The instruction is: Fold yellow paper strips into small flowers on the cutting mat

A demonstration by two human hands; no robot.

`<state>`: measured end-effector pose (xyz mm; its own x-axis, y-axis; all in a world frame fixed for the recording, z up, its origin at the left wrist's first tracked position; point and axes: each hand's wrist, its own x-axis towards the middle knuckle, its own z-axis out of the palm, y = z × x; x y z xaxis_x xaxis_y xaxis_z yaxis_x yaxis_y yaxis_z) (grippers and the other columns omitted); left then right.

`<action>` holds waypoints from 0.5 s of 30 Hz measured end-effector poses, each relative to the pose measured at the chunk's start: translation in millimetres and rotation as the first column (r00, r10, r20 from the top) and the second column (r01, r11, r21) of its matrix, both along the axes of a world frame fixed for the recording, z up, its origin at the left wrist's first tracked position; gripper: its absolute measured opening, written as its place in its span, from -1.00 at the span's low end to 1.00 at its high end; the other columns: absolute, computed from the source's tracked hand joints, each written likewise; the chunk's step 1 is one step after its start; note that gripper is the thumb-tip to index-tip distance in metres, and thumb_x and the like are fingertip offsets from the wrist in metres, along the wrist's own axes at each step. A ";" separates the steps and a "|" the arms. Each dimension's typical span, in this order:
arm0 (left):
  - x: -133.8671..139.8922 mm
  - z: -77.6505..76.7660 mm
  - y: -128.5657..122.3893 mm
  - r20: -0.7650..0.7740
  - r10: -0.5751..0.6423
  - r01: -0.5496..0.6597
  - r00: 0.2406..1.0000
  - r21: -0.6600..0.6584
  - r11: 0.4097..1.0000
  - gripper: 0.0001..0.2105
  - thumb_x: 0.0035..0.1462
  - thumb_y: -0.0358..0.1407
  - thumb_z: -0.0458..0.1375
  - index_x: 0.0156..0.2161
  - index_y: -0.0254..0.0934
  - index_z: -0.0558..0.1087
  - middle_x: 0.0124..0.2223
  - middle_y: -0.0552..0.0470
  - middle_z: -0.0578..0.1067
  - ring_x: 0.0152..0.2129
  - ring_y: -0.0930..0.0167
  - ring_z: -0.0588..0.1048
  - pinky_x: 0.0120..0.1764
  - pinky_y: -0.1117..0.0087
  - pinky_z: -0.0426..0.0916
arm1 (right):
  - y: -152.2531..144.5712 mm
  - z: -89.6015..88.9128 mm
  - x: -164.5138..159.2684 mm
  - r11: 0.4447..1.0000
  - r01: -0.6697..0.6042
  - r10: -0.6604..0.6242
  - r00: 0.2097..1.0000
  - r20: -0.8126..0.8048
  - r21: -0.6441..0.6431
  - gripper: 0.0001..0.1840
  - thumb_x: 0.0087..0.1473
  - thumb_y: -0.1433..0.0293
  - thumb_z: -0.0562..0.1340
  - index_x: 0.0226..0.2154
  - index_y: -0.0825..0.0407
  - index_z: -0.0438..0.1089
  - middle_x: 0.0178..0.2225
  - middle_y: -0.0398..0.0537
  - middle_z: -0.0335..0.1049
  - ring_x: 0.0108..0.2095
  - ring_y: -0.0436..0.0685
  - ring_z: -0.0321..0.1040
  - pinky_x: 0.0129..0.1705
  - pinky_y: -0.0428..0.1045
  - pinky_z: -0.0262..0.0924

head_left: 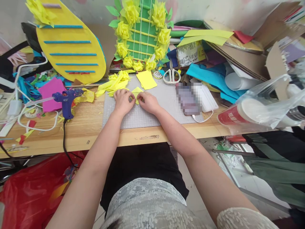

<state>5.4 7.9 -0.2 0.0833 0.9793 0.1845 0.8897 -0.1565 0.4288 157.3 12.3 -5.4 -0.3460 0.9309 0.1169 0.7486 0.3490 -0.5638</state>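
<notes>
Between my two hands is a small piece of yellow paper point(137, 90), its top coming to a point, over the grey cutting mat point(164, 111). My left hand point(123, 100) pinches its left side, fingers closed. On the right side, my right hand point(148, 101) pinches the same paper with its fingertips. The lower part of the paper is partly hidden by the fingers. Just behind my right hand lies a stack of yellow paper point(146, 79). Crumpled yellow paper pieces point(115, 83) are heaped behind my left hand.
A purple glue gun point(68, 103) stands at left, its cord hanging off the table. Scissors point(171, 74), a phone point(188, 99) and a white power bank point(206, 97) lie at right, near a bagged red cup point(234, 114). Two paper-decorated boards point(73, 47) lean at the back.
</notes>
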 end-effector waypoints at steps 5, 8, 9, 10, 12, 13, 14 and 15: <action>-2.7 -0.2 -4.2 -0.038 -0.028 0.029 0.999 0.019 0.999 -0.89 0.08 -0.22 0.16 -0.33 -0.16 0.50 -0.11 -0.07 0.41 0.02 0.16 0.26 0.17 0.04 0.01 | -1.8 3.5 -1.2 1.000 0.010 -0.009 1.000 0.011 -0.018 -0.76 0.10 0.47 0.04 -0.25 0.07 0.40 -0.21 0.03 0.44 -0.18 0.13 0.32 -0.15 0.00 0.15; -4.3 -0.3 -7.1 -0.051 -0.029 0.030 0.998 0.021 0.999 -0.85 0.04 -0.16 0.19 -0.29 -0.14 0.50 -0.05 -0.06 0.39 0.05 0.16 0.24 0.21 0.04 -0.04 | -1.5 3.1 -1.0 1.000 0.007 -0.007 1.000 0.000 -0.023 -0.77 0.09 0.47 0.06 -0.25 0.07 0.40 -0.22 0.03 0.44 -0.18 0.13 0.31 -0.14 0.00 0.14; -4.7 -0.3 -7.8 -0.054 -0.028 0.029 0.998 0.017 0.999 -0.84 0.03 -0.15 0.20 -0.28 -0.14 0.50 -0.04 -0.06 0.38 0.06 0.16 0.23 0.22 0.03 -0.06 | -1.2 2.6 -0.9 1.000 0.005 -0.005 1.000 -0.003 -0.022 -0.77 0.09 0.48 0.06 -0.24 0.07 0.40 -0.22 0.02 0.44 -0.18 0.13 0.31 -0.14 0.00 0.14; -4.8 -0.1 -8.4 -0.056 -0.026 0.027 0.998 0.011 1.000 -0.83 0.03 -0.15 0.21 -0.27 -0.13 0.50 -0.03 -0.06 0.37 0.07 0.16 0.22 0.23 0.02 -0.08 | -1.0 2.0 -0.8 1.000 0.003 -0.003 1.000 -0.005 -0.021 -0.76 0.09 0.48 0.06 -0.24 0.07 0.40 -0.22 0.02 0.44 -0.18 0.12 0.30 -0.14 0.00 0.14; -4.7 1.0 -9.3 -0.058 -0.024 0.024 0.998 -0.007 1.000 -0.81 0.02 -0.14 0.21 -0.25 -0.13 0.50 -0.02 -0.06 0.35 0.08 0.16 0.21 0.24 0.00 -0.11 | -0.6 1.3 -0.7 1.000 -0.001 0.001 1.000 -0.007 -0.017 -0.76 0.09 0.49 0.06 -0.23 0.07 0.40 -0.21 0.02 0.44 -0.18 0.12 0.30 -0.14 0.00 0.14; -4.6 1.9 -9.8 -0.059 -0.024 0.023 0.998 -0.018 1.000 -0.80 0.02 -0.13 0.21 -0.25 -0.12 0.49 -0.02 -0.06 0.35 0.08 0.15 0.21 0.24 -0.01 -0.12 | -0.5 1.1 -0.6 1.000 -0.003 0.003 1.000 -0.008 -0.015 -0.75 0.09 0.49 0.06 -0.23 0.07 0.40 -0.21 0.03 0.43 -0.19 0.12 0.30 -0.14 0.00 0.14; -4.4 2.8 -10.4 -0.059 -0.024 0.022 0.998 -0.027 0.999 -0.80 0.02 -0.12 0.21 -0.24 -0.12 0.49 -0.02 -0.06 0.34 0.09 0.15 0.21 0.25 -0.01 -0.13 | -0.5 1.2 -0.6 1.000 -0.006 0.006 1.000 -0.007 -0.014 -0.75 0.09 0.49 0.06 -0.22 0.08 0.40 -0.20 0.03 0.43 -0.18 0.11 0.30 -0.13 -0.01 0.14; -4.3 3.8 -11.0 -0.059 -0.025 0.023 0.998 -0.034 0.999 -0.79 0.01 -0.12 0.22 -0.24 -0.12 0.49 -0.02 -0.06 0.34 0.09 0.15 0.21 0.25 -0.01 -0.13 | -0.5 1.4 -0.5 1.000 -0.008 0.008 1.000 -0.006 -0.013 -0.75 0.09 0.50 0.06 -0.22 0.08 0.40 -0.20 0.03 0.43 -0.18 0.11 0.30 -0.13 -0.01 0.14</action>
<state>1.1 -3.1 3.6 0.1168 0.9824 0.1455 0.9099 -0.1646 0.3808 156.8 11.8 -4.0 -0.3528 0.9296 0.1069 0.7422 0.3476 -0.5730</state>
